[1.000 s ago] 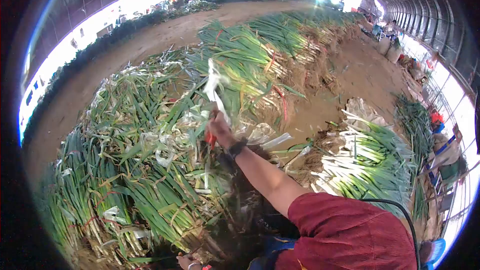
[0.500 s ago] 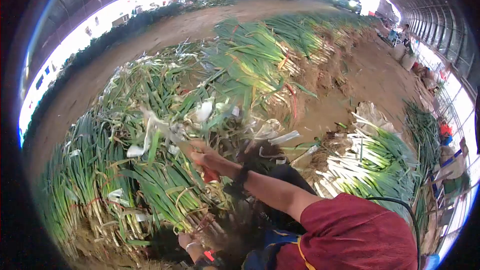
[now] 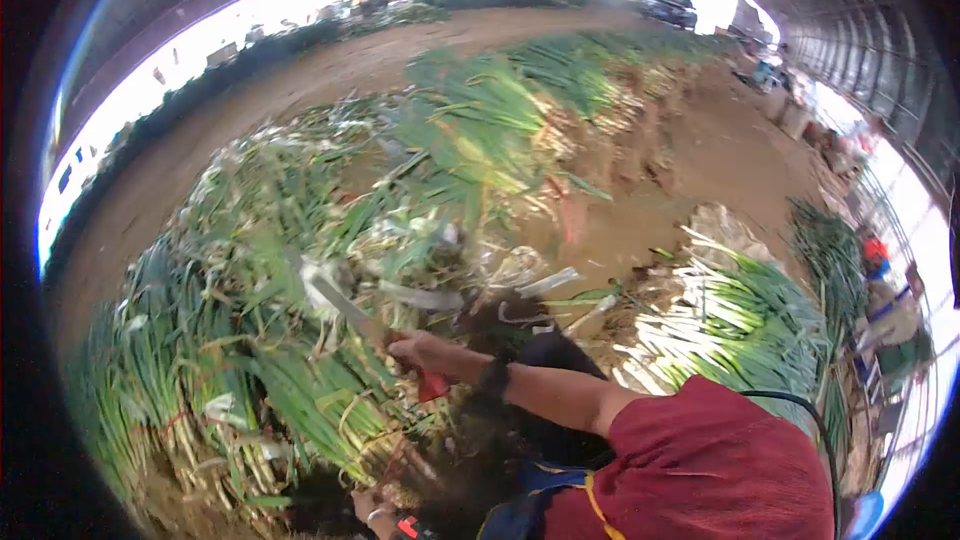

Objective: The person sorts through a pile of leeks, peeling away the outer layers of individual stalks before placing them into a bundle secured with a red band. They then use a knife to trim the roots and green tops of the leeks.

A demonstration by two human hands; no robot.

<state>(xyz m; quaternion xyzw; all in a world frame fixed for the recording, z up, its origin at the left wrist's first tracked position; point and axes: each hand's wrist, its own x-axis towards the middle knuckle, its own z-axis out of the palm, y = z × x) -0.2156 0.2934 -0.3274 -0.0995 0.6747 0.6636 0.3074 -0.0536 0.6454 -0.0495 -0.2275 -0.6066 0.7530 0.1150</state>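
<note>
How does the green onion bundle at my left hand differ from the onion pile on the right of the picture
The bundle has duller, browner stalks; the pile has bright white ones. The bundle's leaves point up and left in the view, the pile's rightward. The bundle looks narrower than the pile. Both have long green leaves.

Green bundle (image 3: 320, 395), white-and-green stalks (image 3: 735, 310), plain maroon sleeve (image 3: 710, 450), yellow strap (image 3: 597, 505)
</note>
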